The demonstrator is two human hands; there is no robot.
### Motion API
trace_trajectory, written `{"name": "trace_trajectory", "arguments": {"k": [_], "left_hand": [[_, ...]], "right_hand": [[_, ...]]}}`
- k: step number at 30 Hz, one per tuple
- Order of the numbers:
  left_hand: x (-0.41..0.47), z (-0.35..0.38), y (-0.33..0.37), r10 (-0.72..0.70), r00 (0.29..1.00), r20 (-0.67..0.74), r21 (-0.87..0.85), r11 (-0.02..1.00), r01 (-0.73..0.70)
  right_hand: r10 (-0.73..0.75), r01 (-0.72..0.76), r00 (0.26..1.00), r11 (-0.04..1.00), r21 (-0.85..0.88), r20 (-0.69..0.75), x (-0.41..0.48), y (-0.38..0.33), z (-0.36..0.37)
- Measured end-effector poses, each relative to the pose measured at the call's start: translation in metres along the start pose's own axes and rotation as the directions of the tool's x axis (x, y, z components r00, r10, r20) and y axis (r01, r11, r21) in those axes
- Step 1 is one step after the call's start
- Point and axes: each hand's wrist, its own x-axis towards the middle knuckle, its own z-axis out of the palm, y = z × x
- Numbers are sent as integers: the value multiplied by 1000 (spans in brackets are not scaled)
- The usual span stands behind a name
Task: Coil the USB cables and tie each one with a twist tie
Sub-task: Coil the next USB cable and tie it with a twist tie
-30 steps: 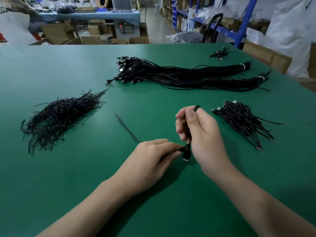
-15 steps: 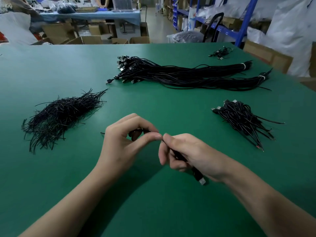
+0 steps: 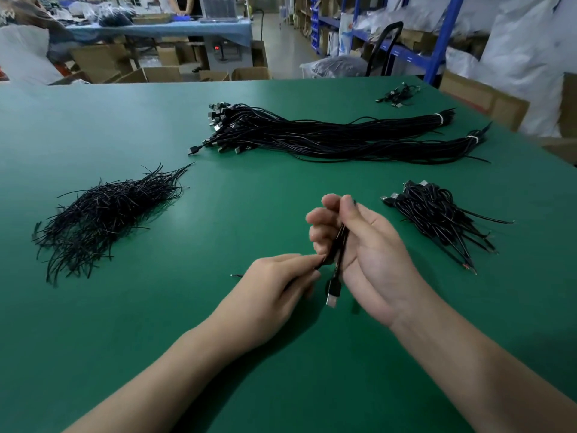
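Head view: the right hand (image 3: 359, 245) grips a folded black USB cable (image 3: 338, 245) upright above the green table (image 3: 218, 354), its plug hanging down. The left hand (image 3: 274, 285) pinches a thin black twist tie (image 3: 321, 263) against the bundle. Keeping the coil squeezed tight while wrapping the tie snugly around its middle should work best.

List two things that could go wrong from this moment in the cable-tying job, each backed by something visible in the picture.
1. The right hand holds the folded cable loosely, fingers partly open, so the coil may spring apart before it is tied.
2. The left hand pinches something thin at the coil; whether it is the twist tie cannot be told. The dangling USB plug may tug it loose.
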Motion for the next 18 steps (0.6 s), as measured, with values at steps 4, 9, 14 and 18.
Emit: {"name": "trace_trajectory", "arguments": {"k": [4,9,14,18], "left_hand": [[-1,-4,3,72,991,-109,146,988,-56],[1,-16,0,254,929,-270,344,926,-153],[-1,-24,-5,278,912,-302,341,925,-169],[0,-36,-11,133,891,-435,146,986,-75]], "right_hand": [[-160,150,987,910,-386,4,2,8,-2],[-212,211,971,530,-821,113,-6,14,-5],[-25,147,988,419,-896,151,-10,11,-3],[191,37,969,514,-857,156,-12,4,-6]]}}
